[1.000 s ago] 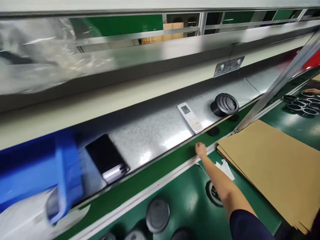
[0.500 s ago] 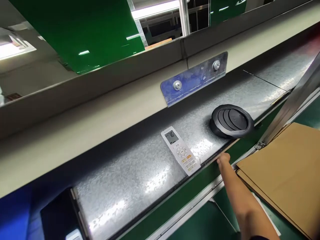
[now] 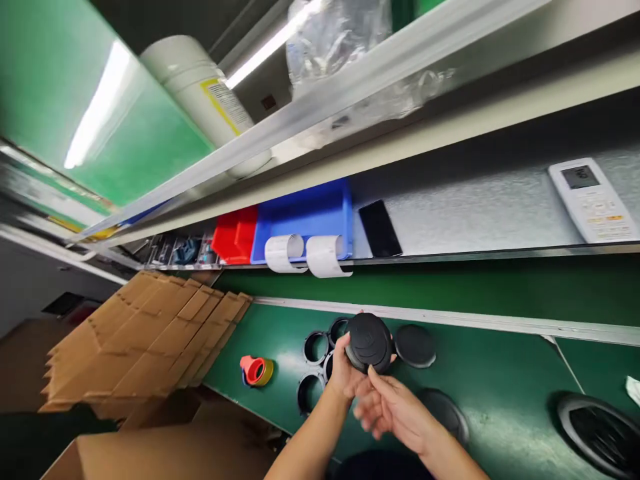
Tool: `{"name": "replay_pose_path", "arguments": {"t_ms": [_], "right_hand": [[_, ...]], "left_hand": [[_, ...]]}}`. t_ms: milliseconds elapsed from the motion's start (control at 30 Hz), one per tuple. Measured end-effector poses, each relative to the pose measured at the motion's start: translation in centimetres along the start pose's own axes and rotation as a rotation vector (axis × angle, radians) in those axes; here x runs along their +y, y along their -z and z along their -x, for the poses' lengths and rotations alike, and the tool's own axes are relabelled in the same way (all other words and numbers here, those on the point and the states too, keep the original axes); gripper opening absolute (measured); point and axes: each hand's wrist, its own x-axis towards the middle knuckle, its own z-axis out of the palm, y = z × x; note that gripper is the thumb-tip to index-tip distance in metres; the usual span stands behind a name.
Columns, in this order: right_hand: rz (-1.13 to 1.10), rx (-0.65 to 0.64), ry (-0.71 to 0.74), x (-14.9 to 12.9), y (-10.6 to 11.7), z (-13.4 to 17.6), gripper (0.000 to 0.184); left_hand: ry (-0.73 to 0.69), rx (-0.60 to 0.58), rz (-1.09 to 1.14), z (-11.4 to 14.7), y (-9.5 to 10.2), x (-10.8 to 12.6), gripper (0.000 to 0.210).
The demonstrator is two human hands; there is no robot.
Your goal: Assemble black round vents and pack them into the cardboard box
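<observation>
Head view: half a second ago a lone hand reached to the front edge of a metal shelf [image 3: 480, 207]; now both hands are together over the green surface [image 3: 495, 393]. The camera has swung left, so a white remote [image 3: 595, 200] sits near the right edge and a blue bin [image 3: 305, 213] has come fully into sight.

A round black part [image 3: 369, 341], its face made of slats, is raised above the surface. The left hand [image 3: 345, 373] wraps its fingers around the part from the left and below. The right hand [image 3: 393, 410] brings its thumb to the lower edge; its other fingers are blurred and loosely curled beneath, and whether it pinches cannot be told. The handling seems to have turned from reaching to two-handed work on this one part.

Black rings [image 3: 305, 347] lie just left of the hands, a black disc [image 3: 415, 345] just right. A phone [image 3: 380, 229] lies on the shelf beside the bin.
</observation>
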Motion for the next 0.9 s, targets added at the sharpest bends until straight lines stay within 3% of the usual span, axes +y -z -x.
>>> {"name": "replay_pose_path", "arguments": {"t_ms": [67, 200, 267, 333, 433, 600, 733, 800, 900], "right_hand": [[0.427, -0.023, 0.117, -0.8, -1.1, 1.6, 0.061], [1.191, 0.303, 0.818, -3.4, -1.7, 2.5, 0.037], [1.465, 0.345, 0.952, -3.8, -2.0, 2.0, 0.032], [1.595, 0.313, 0.954, -3.5, -2.3, 1.3, 0.033], [1.586, 0.253, 0.873, -2.5, -3.0, 1.0, 0.041], [1.289, 0.252, 0.790, -1.8, -3.9, 2.4, 0.055], [1.160, 0.277, 0.734, -1.4, -3.8, 3.6, 0.054], [1.205, 0.302, 0.741, -0.6, -3.5, 3.8, 0.054], [1.459, 0.275, 0.811, 2.1, -2.3, 3.7, 0.051]], "left_hand": [[0.008, -0.058, 0.108, 2.2, 0.5, 1.0, 0.068], [0.112, -0.159, 0.201, 6.4, 1.5, 1.9, 0.062], [0.189, -0.176, 0.205, 7.8, 2.0, 2.0, 0.063], [0.228, -0.153, 0.188, 8.7, 2.5, 2.1, 0.064], [0.275, -0.122, 0.148, 9.6, 3.1, 2.1, 0.063], [0.323, -0.198, 0.143, 10.3, 3.5, 2.2, 0.067], [0.339, -0.230, 0.130, 10.5, 3.6, 2.2, 0.070], [0.346, -0.215, 0.129, 10.4, 4.0, 2.0, 0.072], [0.365, -0.126, 0.169, 10.2, 5.6, 1.3, 0.066]]}}
